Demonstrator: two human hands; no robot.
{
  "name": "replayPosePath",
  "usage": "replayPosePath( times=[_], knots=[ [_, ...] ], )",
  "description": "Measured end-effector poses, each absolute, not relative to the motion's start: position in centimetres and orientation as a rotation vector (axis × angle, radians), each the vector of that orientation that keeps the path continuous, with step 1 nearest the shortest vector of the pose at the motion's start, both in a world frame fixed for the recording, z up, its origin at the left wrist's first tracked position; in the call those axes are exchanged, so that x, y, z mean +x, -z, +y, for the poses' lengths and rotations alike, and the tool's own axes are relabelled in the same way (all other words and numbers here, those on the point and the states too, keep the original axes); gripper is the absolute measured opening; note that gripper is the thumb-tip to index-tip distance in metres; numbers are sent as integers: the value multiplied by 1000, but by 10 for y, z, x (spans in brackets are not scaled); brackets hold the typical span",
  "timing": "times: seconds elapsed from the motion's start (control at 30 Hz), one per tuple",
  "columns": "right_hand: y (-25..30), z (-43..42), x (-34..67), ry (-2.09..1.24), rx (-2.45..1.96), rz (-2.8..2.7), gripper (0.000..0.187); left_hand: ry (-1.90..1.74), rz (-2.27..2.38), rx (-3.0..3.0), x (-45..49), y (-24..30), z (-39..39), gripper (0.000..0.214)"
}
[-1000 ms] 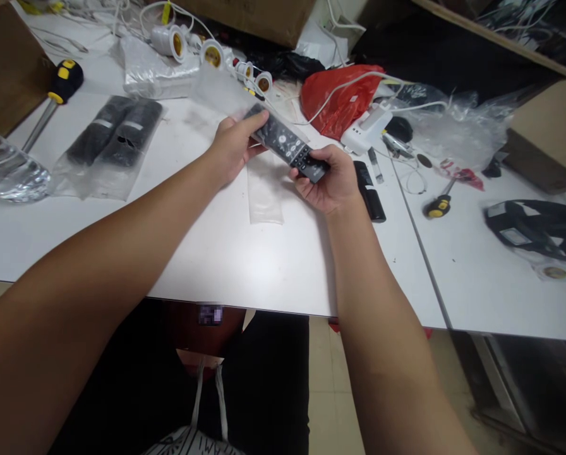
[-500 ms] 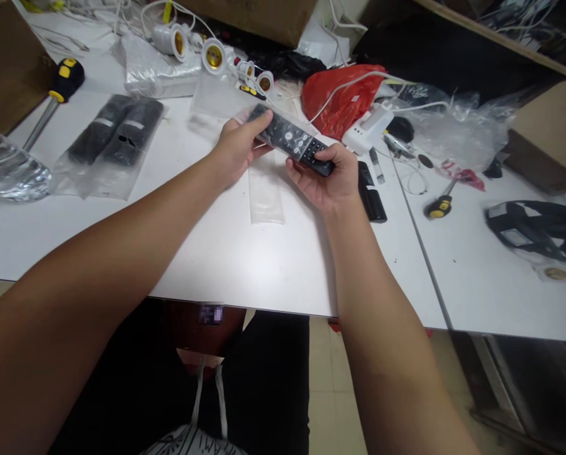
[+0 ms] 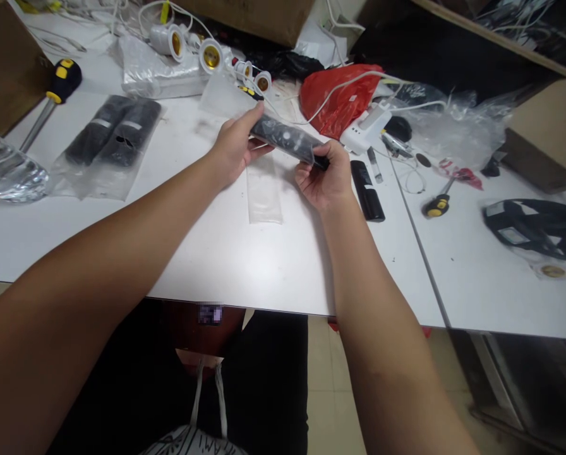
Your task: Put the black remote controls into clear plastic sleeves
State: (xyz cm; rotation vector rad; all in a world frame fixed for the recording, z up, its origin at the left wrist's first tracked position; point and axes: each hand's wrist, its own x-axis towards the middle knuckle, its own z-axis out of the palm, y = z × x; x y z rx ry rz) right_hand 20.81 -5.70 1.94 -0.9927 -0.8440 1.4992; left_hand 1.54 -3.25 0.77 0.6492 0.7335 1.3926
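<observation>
The left hand point(image 3: 232, 150) and right hand point(image 3: 331, 178) grasp opposite ends of the remote point(image 3: 290, 140) (mostly inside a clear sleeve point(image 3: 270, 129)), holding it above the table point(image 3: 226, 253), near a flat bag point(image 3: 264, 201)

I count two hands: one left hand point(image 3: 233, 146), one right hand point(image 3: 329, 180), and one sleeved remote point(image 3: 287, 140) between them. One bare black remote point(image 3: 367, 191) besides, and two dark pieces point(image 3: 91, 136) in clear plastic. Around the counter point(image 3: 245, 272) I see four white lamp sockets point(image 3: 211, 55), one red bag point(image 3: 333, 104), one white power strip point(image 3: 364, 129), at least three cardboard boxes point(image 3: 8, 69) and at least two screwdrivers point(image 3: 64, 82).
</observation>
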Motion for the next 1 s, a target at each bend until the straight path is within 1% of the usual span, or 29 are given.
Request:
replayPosePath(
  times=[0.1,0.2,0.27,0.33,0.4,0.47,0.57,0.83,0.93,1.0],
  knots=[
    [-21,-58,208,-1511,-1011,-915,30,-1405,747,623,18,-8,-36,20],
    [-20,-57,206,-1512,-1001,-989,41,-1413,754,604,20,-10,-39,19],
    [-18,-56,203,-1478,-1004,-935,44,-1417,752,596,20,-10,-39,21],
    [-15,-53,201,-1427,-1038,-845,44,-1413,742,594,19,-11,-38,23],
    [-12,-50,200,-1387,-1072,-791,45,-1407,732,598,19,-11,-37,20],
    [-9,-47,202,-1364,-1089,-788,48,-1404,713,617,18,-11,-36,18],
    [-5,-43,207,-1365,-1110,-804,51,-1386,688,645,18,-11,-35,21],
    [2,-33,213,-1479,-993,-905,53,-1312,703,667,19,-6,-37,24],
    [-9,-40,206,-1495,-1070,-988,51,-1336,694,639,19,-6,-36,23],
    [-14,-61,200,-1489,-1194,-1063,49,-1355,693,599,18,-7,-34,23]
  ],
)
